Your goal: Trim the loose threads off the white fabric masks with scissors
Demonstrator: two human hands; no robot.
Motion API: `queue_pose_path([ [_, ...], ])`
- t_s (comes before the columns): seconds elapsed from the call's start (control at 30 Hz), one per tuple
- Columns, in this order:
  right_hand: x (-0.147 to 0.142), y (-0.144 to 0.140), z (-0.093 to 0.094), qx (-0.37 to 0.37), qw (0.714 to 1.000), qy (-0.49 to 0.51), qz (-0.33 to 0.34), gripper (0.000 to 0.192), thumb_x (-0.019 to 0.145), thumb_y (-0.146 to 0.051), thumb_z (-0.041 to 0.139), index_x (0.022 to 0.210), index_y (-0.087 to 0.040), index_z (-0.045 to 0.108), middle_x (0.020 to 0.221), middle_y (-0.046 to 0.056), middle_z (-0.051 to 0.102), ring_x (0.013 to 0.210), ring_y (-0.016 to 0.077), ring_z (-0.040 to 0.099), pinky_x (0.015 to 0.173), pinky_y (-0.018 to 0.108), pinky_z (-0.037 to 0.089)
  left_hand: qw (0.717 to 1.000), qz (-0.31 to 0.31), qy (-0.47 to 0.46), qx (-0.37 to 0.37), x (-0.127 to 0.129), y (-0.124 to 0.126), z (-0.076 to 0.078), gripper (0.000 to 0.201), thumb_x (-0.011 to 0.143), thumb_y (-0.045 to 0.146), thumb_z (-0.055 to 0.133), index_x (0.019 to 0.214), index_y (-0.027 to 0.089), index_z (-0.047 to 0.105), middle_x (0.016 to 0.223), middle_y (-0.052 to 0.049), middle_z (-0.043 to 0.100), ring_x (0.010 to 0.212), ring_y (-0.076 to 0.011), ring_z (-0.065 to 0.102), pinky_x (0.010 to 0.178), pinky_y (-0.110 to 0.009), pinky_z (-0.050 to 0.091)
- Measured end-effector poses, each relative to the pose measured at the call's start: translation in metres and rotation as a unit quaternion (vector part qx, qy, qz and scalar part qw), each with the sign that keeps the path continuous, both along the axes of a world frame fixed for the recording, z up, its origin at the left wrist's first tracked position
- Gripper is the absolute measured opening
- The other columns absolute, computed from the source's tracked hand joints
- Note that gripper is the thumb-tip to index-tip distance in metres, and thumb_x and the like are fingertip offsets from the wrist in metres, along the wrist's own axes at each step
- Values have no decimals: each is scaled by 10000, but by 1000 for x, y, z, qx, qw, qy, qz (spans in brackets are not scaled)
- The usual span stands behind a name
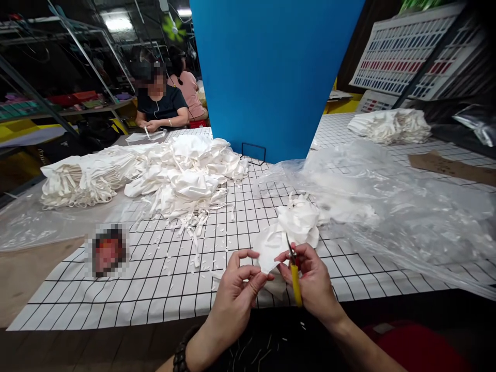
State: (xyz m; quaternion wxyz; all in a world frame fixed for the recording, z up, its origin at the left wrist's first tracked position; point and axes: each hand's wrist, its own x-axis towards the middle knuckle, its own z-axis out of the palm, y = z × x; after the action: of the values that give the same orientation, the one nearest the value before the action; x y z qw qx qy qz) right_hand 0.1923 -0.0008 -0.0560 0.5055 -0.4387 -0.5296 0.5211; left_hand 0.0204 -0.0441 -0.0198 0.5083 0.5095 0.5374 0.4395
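Near the table's front edge, my left hand point(242, 284) pinches the edge of a white fabric piece point(271, 250) between thumb and fingers. My right hand point(312, 279) holds small scissors with yellow handles point(295, 284), their blades pointing up and away from me. The thumb and fingertip of that hand also seem to touch the fabric edge. Beyond my hands, more crumpled white fabric point(300, 214) lies against the held piece. Whether the scissor blades are parted is hard to make out.
A large heap of white fabric pieces with straps point(189, 170) lies left of centre, beside a stacked bundle point(85, 175). Small white scraps dot the grid-patterned cloth point(155, 294). Clear plastic sheeting point(406, 206) spreads at right. A blue panel point(267, 77) stands behind; two people sit beyond.
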Motion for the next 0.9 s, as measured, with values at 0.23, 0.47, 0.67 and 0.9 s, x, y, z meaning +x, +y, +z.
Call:
queue_pose_path([
  [0.23, 17, -1, 7, -28, 992, -84, 87, 272, 775, -343, 730, 853, -222, 499, 900, 29, 636, 782, 167, 610, 643, 255, 496, 989, -54, -130, -36, 10, 6, -9, 309, 907, 438, 547, 923, 151, 661, 794, -61, 641, 521, -104, 519, 493, -227, 439],
  [0.47, 59, -7, 38, 31, 919, -375, 121, 270, 700, -300, 728, 835, -245, 501, 665, -38, 560, 569, 147, 497, 514, 256, 393, 993, -55, -105, 16, 13, 10, -19, 229, 927, 368, 548, 841, 167, 617, 841, -16, 591, 604, -111, 613, 681, -255, 474],
  [0.67, 53, -14, 44, 39, 874, -473, 106, 300, 692, -365, 719, 829, -257, 475, 727, -23, 618, 602, 179, 551, 531, 273, 373, 993, -77, -68, 50, 14, 10, -19, 202, 943, 331, 516, 879, 183, 638, 846, -16, 543, 622, -115, 601, 654, -254, 480],
  [0.9, 47, -14, 46, 48, 871, -474, 117, 371, 700, -481, 737, 813, -255, 465, 728, -17, 617, 609, 184, 553, 541, 280, 361, 993, -95, -29, 60, 12, 9, -18, 218, 948, 327, 498, 863, 187, 643, 828, -27, 538, 624, -126, 606, 646, -257, 481],
])
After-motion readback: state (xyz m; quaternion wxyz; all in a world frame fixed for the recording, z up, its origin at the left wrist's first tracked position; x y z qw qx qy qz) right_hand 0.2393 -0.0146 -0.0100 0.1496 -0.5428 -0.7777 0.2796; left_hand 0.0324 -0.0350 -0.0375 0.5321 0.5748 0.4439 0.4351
